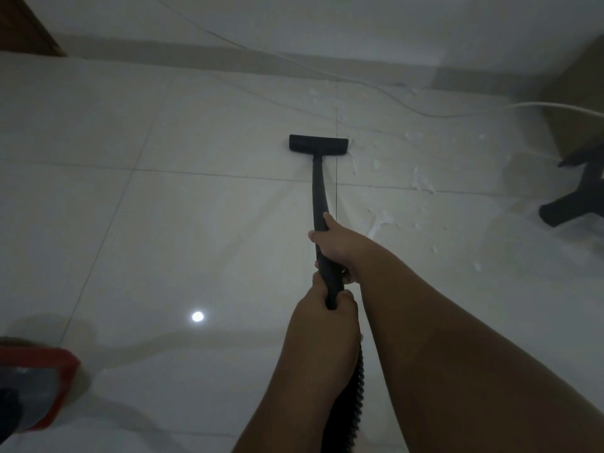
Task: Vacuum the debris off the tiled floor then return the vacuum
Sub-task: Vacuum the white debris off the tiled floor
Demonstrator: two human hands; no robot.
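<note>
Tiled floor (163, 223) was glossy; red vacuum body (49, 380) sat well left of the nozzle (318, 143), on the near side. Black wand (318, 191) ran back from nozzle to both hands: right hand (333, 243) curled round it closer to nozzle, left hand (327, 308) gripped the end just behind. White debris (421, 183) lay scattered right of nozzle, closest bits nearly touching it.

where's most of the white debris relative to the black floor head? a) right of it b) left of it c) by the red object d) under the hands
a: the white debris lies scattered on the tiles to the right of the floor head, toward the black chair base.
</note>
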